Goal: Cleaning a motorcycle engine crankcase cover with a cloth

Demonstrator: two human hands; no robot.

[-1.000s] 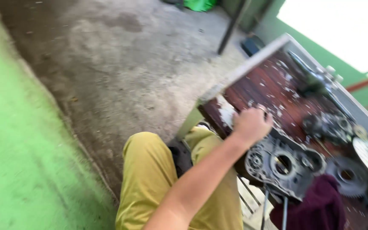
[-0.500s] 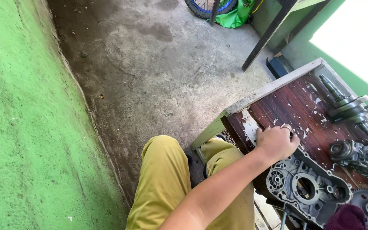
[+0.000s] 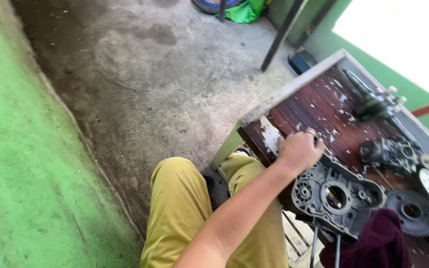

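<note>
Engine crankcase half (image 3: 336,196) lies flat on tabletop (image 3: 319,106), near front edge, open face up; long axis runs from person's lap toward back right. Left hand (image 3: 300,149) rests curled on its upper-left rim; grip loosely closed, whether it clasps casting or small part cannot tell. Since a second ago hand barely shifted, view swung. Right hand unseen. Beyond: gear (image 3: 412,212), crankshaft (image 3: 376,101), maroon rag (image 3: 373,243).

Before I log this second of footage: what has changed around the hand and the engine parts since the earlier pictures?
Little changed. The left hand stays closed at the upper edge of the grey engine casing on the worn red table. Only the camera swung, bringing the dark shaft and gear differently into view. Nothing was taken or released.
</note>
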